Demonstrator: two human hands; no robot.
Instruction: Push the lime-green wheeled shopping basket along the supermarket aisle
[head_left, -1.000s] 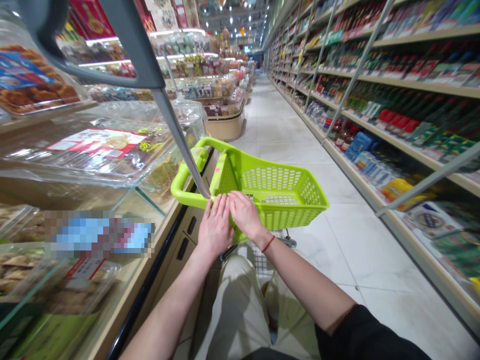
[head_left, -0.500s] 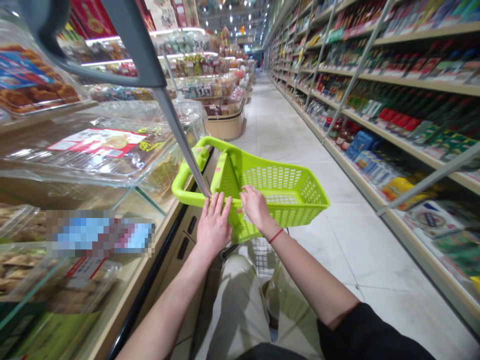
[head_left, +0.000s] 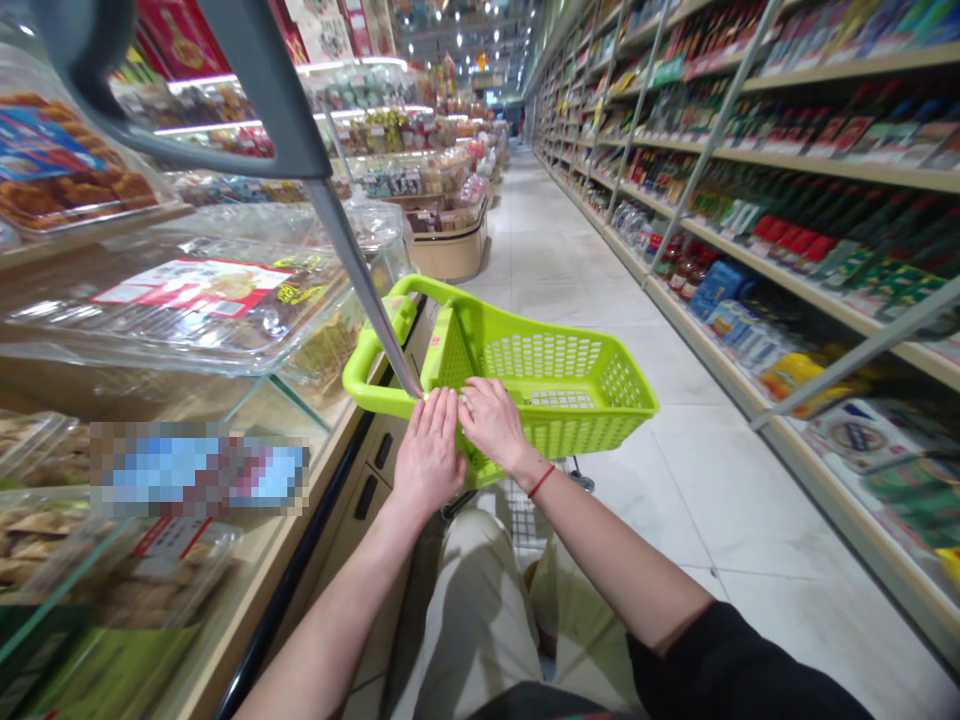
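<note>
A bright green shopping cart basket point(head_left: 570, 428) with slotted walls stands before my knees, tilted in view. My left hand point(head_left: 430, 450) lies on its near rim, beside the foot of a grey metal pole point(head_left: 360, 270); the fingers are stretched out and close together. Right against those fingertips, my right hand point(head_left: 495, 425) rests over the same rim, its fingers slightly bent and apart, with a red cord point(head_left: 541, 482) round the wrist. Neither hand visibly holds a loose item. A green divider panel point(head_left: 448, 345) rises just beyond my hands. Nothing lies in the visible part of the basket.
Along the left runs a glass-edged display counter with clear food packs point(head_left: 195, 290). A grey looped handle point(head_left: 292, 130) tops the pole. Tall stocked shelves point(head_left: 840, 170) line the right. Pale floor tiles point(head_left: 517, 240) stretch down the aisle, past a rounded display stand point(head_left: 450, 240).
My right hand has slid left along the rim until its fingers meet those of my left hand. The left hand and the cart have barely moved.
</note>
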